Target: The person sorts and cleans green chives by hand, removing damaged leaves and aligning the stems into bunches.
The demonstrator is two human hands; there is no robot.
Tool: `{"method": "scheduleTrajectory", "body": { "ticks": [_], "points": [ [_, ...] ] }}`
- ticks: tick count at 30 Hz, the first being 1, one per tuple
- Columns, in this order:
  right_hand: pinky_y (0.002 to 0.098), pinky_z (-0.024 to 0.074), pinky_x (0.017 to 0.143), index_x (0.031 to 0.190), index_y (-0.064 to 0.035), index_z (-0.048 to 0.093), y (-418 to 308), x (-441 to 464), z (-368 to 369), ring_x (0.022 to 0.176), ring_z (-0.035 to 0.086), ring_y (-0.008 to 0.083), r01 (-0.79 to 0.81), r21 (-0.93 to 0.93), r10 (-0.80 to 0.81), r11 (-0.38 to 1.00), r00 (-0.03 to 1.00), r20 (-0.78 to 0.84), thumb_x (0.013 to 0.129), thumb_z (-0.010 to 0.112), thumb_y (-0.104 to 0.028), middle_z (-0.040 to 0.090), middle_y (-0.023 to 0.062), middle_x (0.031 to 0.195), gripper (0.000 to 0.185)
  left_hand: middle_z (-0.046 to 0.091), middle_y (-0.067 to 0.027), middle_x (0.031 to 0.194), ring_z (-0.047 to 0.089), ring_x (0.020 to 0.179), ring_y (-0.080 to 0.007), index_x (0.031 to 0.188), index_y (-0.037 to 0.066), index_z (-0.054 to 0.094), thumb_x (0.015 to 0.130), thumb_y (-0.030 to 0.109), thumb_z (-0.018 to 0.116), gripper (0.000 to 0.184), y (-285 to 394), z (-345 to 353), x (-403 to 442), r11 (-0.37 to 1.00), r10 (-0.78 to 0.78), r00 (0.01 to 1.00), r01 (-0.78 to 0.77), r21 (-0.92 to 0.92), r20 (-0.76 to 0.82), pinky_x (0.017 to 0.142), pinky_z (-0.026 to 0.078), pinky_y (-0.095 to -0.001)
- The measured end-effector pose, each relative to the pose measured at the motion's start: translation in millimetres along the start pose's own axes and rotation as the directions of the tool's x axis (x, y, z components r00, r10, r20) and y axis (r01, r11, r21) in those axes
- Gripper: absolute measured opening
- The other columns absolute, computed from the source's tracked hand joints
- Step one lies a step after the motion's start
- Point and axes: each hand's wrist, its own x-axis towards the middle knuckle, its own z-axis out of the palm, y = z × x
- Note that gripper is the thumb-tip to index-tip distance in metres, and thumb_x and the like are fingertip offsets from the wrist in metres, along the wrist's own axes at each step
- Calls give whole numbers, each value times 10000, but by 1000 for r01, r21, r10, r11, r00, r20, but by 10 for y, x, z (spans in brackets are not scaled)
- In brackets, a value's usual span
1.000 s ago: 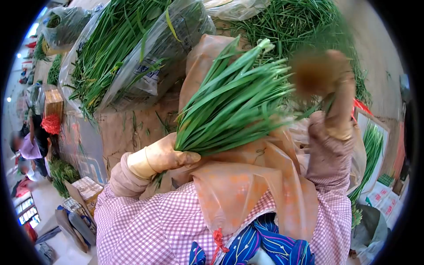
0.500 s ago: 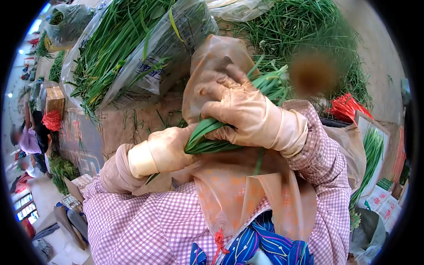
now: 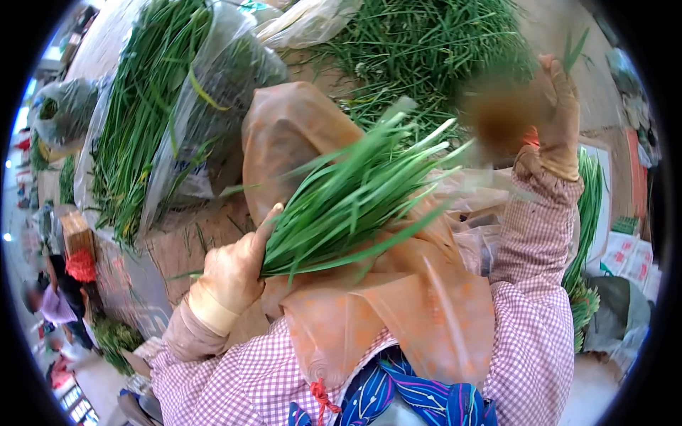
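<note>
My gloved left hand (image 3: 234, 270) is closed around the leafy end of a bunch of garlic chives (image 3: 348, 199). The bunch fans out to the upper right over my lap, its pale stem ends farthest from the hand. Up at the right, well apart from the bunch, my gloved right hand (image 3: 561, 117) is raised with its fingers pinched. A loose green chive leaf (image 3: 577, 51) sticks up from its fingertips. A blurred brown spot hides part of the view beside that hand. An orange-patterned translucent apron (image 3: 383, 312) covers my lap and knee.
A clear plastic bag (image 3: 234, 64) full of long chives (image 3: 142, 106) lies at the upper left. Beyond my knee spreads a loose heap of chives (image 3: 433, 50). Red ties (image 3: 80, 265) hang by a box at left. Another chive bundle (image 3: 587, 213) stands at right. A person (image 3: 60, 302) is far left.
My right hand has left the bunch and swung up to the far right with a leaf. The bunch, folded between both hands before, now spreads out from my left hand alone. The view has shifted.
</note>
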Motion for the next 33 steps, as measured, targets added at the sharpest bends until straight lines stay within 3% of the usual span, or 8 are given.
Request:
{"method": "scheduleTrajectory", "body": {
  "ticks": [5,10,15,18,21,28,30,33],
  "points": [
    [288,381,739,1208,-99,576,321,76,-498,850,489,154,120,-920,-50,373,993,109,872,689,-355,550,44,949,437,591,-121,771,641,639,-320,1508,128,257,662,-6,645,940,20,195,-57,984,-37,997,49,172,-72,535,518,-432],
    [374,412,1029,1307,-56,547,352,-473,569,1224,524,277,307,-591,153,746,785,600,840,715,-385,577,154,1294,596,547,-101,714,620,567,-282,1510,174,273,733,81,649,869,125,156,-47,926,-38,997,62,372,-70,485,506,-410],
    [448,406,1008,1182,-42,626,568,-831,1506,1146,548,369,702,-580,448,413,397,801,799,577,-665,589,225,1180,732,497,-73,669,584,499,-224,1505,231,297,799,224,628,779,237,49,15,828,35,998,2,561,-55,417,472,-380],
    [420,470,866,997,-43,643,813,-1053,1574,986,596,350,749,-422,121,510,423,898,839,710,-323,630,147,1034,328,490,-64,663,571,496,-212,1497,198,321,794,191,633,769,135,-18,-10,807,75,991,5,590,-112,420,462,-370],
    [356,509,740,937,-48,628,713,-1013,1460,819,636,235,305,-260,13,916,627,779,899,670,-195,641,101,850,158,505,-47,659,536,499,-197,1454,76,386,780,144,652,728,113,-254,63,820,222,917,7,572,-330,450,452,-349],
    [243,300,427,885,-68,626,216,-447,763,449,313,57,-194,408,64,892,948,311,978,554,-252,445,-35,586,218,586,-78,771,582,552,-239,1447,131,410,755,129,718,757,-396,-60,169,888,233,847,15,460,-477,476,469,-369],
    [224,247,413,931,-63,628,241,-281,477,445,321,47,186,-31,-189,982,974,-127,972,564,-270,480,-35,612,221,578,-96,783,594,589,-268,1438,130,421,751,64,694,742,-508,206,170,921,204,847,4,390,-490,499,477,-379],
    [194,292,424,1177,-70,559,251,-144,48,488,460,60,15,-76,-24,997,992,-121,915,635,-357,620,10,790,396,601,-133,819,622,660,-307,1446,96,392,783,55,689,728,-413,301,133,951,158,841,12,310,-517,567,496,-385]
  ]
}}
